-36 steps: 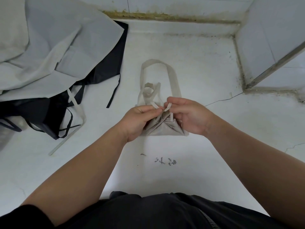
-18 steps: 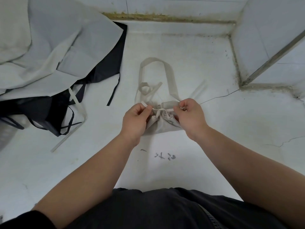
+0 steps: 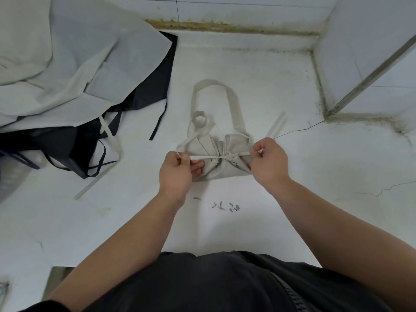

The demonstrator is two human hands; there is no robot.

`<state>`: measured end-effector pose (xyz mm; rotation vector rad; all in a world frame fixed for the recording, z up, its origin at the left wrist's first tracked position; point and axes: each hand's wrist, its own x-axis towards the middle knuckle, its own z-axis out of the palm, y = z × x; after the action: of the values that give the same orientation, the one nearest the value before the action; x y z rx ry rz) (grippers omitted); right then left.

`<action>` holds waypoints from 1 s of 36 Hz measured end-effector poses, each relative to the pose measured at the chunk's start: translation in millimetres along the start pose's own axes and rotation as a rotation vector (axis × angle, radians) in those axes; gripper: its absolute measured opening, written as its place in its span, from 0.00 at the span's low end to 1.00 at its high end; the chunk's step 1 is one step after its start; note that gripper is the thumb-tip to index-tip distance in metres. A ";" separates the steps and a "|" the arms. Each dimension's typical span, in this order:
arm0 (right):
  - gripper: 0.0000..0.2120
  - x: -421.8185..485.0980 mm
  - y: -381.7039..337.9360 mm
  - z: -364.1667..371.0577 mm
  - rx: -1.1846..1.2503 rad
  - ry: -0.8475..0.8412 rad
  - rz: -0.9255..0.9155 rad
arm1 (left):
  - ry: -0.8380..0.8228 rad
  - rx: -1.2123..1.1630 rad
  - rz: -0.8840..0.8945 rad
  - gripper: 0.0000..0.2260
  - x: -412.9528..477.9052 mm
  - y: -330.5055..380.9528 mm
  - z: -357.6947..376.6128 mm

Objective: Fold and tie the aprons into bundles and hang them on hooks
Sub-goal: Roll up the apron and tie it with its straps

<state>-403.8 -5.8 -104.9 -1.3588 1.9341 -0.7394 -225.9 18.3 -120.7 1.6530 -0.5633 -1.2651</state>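
At the centre of the white, cracked work surface (image 3: 258, 70) lies the folded beige cloth apron bundle (image 3: 225, 170), flat on that surface and well apart from the walls; a thin beige tie strap (image 3: 202, 157) crosses its top from side to side, drawn taut, with a knot near the middle of the bundle.

The left hand (image 3: 177, 172) pinches the left end of the strap between thumb and forefinger; its remaining fingers are curled beneath, against the bundle's left edge. The right hand (image 3: 269, 163) has its fingers curled round the right end of the strap, at the bundle's right corner; a loose tail of strap (image 3: 276, 122) lies on the surface beyond this hand.

A wide beige neck loop (image 3: 235, 102) arches from the far side of the bundle; a small coil of strap (image 3: 200, 119) rests inside that arch.

To the left lies a heap of pale grey cloth (image 3: 78, 64) over a black fabric apron (image 3: 67, 145) with thin black ties; neither touches the bundle. Grey scribbled marks (image 3: 225, 207) show on the surface just nearer than the hands.
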 end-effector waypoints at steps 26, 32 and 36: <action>0.10 11.0 -14.7 -15.6 0.907 -0.250 0.463 | -0.160 -0.258 -0.375 0.05 22.6 37.6 -22.1; 0.13 18.3 -26.9 -28.7 0.938 -0.350 0.328 | -0.028 -0.392 -0.441 0.03 18.1 48.7 -17.8; 0.17 22.1 -18.4 -23.1 0.304 -0.329 0.043 | 0.016 -0.460 -0.491 0.03 17.2 53.1 -13.5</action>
<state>-416.4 -30.5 -80.7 -1.1656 1.5200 -0.7058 -197.9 -13.7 -82.2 1.4424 0.1609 -1.5852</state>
